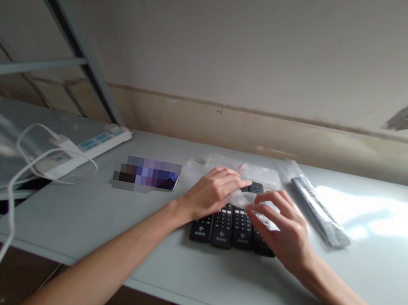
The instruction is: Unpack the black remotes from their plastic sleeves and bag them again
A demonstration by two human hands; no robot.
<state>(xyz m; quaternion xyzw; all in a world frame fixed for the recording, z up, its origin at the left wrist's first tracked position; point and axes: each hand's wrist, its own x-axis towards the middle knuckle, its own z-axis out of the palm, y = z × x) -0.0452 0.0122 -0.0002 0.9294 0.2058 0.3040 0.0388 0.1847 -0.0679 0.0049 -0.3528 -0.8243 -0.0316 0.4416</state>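
Several black remote controls (221,237) lie side by side on the desk, their lower ends toward me. My left hand (215,191) rests over their left and upper part, fingers stretched out and lying flat. A piece of translucent plastic (243,199) spans the gap between my hands, above the buttons. Its left end meets my left fingers, where the contact is partly hidden. My right hand (287,227) is over the right-hand remotes, with thumb and fingers closed on the plastic's right end. Both hands cover much of the remotes' middle.
Clear plastic bags (259,174) lie behind the remotes. To the right is a dark long item in clear wrapping (319,215). A phone (167,182), partly blurred, lies left. Farther left are a white power strip (111,139) and a white cable (10,202) hanging over the desk's edge.
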